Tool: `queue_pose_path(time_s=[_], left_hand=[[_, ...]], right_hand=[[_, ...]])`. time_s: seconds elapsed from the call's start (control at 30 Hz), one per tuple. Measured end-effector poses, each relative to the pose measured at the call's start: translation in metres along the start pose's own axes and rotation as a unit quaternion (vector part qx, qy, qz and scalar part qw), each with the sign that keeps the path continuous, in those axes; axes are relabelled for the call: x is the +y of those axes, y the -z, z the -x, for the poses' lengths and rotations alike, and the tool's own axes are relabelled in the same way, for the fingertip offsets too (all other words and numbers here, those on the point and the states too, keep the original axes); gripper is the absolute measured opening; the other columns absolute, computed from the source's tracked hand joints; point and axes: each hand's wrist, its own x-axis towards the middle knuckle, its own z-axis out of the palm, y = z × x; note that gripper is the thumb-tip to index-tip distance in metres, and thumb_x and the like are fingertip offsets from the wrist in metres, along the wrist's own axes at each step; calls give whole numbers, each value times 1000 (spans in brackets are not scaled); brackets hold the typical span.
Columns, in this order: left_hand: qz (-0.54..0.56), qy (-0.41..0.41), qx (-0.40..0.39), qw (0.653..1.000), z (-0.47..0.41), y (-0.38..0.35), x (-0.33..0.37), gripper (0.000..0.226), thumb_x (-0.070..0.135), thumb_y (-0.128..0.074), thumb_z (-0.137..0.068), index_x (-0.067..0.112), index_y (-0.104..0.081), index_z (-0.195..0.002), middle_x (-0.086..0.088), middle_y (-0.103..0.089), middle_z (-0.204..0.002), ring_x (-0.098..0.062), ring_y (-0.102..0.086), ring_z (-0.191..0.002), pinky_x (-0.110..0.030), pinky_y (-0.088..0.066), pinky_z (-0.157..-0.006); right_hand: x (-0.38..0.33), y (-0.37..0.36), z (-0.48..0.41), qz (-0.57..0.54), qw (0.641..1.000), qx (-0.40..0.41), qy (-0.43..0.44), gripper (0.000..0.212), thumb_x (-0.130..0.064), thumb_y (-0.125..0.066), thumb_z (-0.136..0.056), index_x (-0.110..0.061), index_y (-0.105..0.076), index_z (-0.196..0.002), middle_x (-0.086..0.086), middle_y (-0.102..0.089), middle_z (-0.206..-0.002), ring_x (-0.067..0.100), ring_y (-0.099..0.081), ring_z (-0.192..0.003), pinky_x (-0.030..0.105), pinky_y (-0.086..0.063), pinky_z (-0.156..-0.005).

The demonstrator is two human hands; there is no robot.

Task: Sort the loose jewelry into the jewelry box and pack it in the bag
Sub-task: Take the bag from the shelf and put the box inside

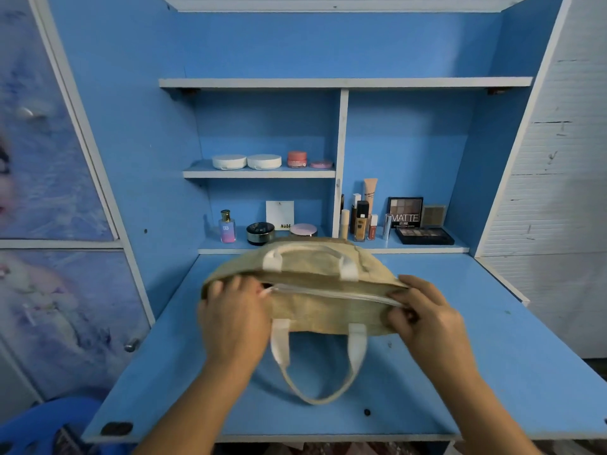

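Left hand: my left hand (235, 311) is closed on the left end of the bag (315, 290), fingers curled over its top edge beside the start of the zipper (331, 294).
Right hand: my right hand (423, 310) pinches the right end of the bag, thumb and fingers pressed together on the fabric where the zipper line ends.
Bag: a woven, straw-coloured tote resting on the blue surface (476, 372), between my two hands, its top facing me.
Zipper: a pale strip running along the top from one hand to the other; it looks closed over most of its length, with a small dark gap at the left end by my fingers.
Handles: the near handle (315, 366) hangs down toward me in a loop, white where it joins the bag; the far handle (312, 254) lies across the back side.
Jewelry box: I cannot see it, nor any loose jewelry, on the surface.
Lower shelf: behind the bag stand a perfume bottle (227, 226), a black round compact (260, 233), a white card marked NUDE (280, 214), foundation bottles (360, 221) and a palette marked MATTE (405, 212).
Upper shelf: two white round cases (246, 161) side by side, with a pink jar (297, 158) just to their right.
Far left: a cupboard door (49, 159) with a blurred printed picture.
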Motion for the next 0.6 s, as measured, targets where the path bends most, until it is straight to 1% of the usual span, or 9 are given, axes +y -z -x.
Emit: queue_pose_path(time_s=[0.07, 0.13, 0.2, 0.27, 0.33, 0.37, 0.47, 0.53, 0.6], left_hand=[[-24, -7, 60, 998, 6, 2, -28, 12, 15, -64, -86, 16, -64, -74, -3, -62, -73, -32, -54, -70, -34, -28, -58], [-22, -59, 119, 991, 16, 1, -46, 18, 24, -54, -92, 14, -64, -81, -4, -60, -78, -30, -51, -69, -34, -29, -57], [10, -129, 147, 981, 20, 0, -59, 30, 40, -48, -96, 12, -61, -96, -10, -61, -91, -32, -53, -74, -39, -37, -61], [24, -187, 137, 973, 12, -3, -71, 56, 60, -55, -86, 13, -53, -116, -20, -57, -113, -37, -55, -97, -44, -44, -79], [51, -232, 90, 967, -6, -5, -81, 81, 69, -62, -72, 16, -44, -130, -23, -45, -134, -41, -47, -122, -49, -41, -98], [83, -240, 61, 965, -16, -4, -82, 86, 70, -64, -70, 17, -41, -135, -20, -42, -139, -37, -45, -127, -48, -43, -99], [188, -227, -5, 956, -40, 3, -67, 79, 53, -66, -76, 25, -35, -143, -2, -51, -131, -18, -54, -112, -42, -58, -80], [215, -221, -9, 951, -54, 7, -50, 74, 45, -67, -77, 26, -38, -143, -1, -59, -122, -11, -57, -102, -35, -57, -80], [232, -219, -12, 948, -68, 7, -27, 69, 47, -65, -78, 23, -45, -140, 0, -63, -118, -3, -53, -96, -23, -49, -83]], right_hand=[[10, 10, -2, 1, 1000, -17, 0, 19, -4, -76, -72, -16, -72, -86, -2, -64, -117, 13, -62, -70, 28, -54, -63], [13, 14, -5, -10, 999, -27, 13, 24, 1, -75, -72, -15, -73, -90, -2, -63, -118, 7, -57, -65, 30, -55, -62], [13, 16, -7, -27, 999, -30, 19, 25, 3, -72, -74, -13, -72, -93, -3, -61, -117, -2, -54, -62, 18, -52, -65], [15, 20, -11, -47, 998, -30, 10, 26, 6, -70, -76, -12, -72, -94, -5, -59, -116, -4, -57, -67, 4, -44, -66], [17, 26, -18, -57, 998, -26, 0, 26, 8, -68, -77, -11, -72, -94, -6, -59, -116, -4, -57, -71, 2, -41, -65], [19, 29, -22, -54, 998, -21, -6, 25, 7, -67, -78, -11, -71, -95, -7, -59, -116, -3, -57, -72, 2, -42, -66], [27, 42, -39, -42, 999, 11, -32, 21, 3, -66, -81, -11, -71, -96, -6, -61, -115, 7, -56, -72, 2, -41, -66], [34, 53, -53, -44, 997, 45, -51, 18, -1, -64, -85, -11, -70, -98, -2, -62, -116, 8, -52, -74, 0, -38, -68], [41, 67, -69, -76, 990, 80, -86, 17, -10, -61, -90, -19, -69, -101, -1, -61, -119, 3, -52, -84, 0, -37, -72]])
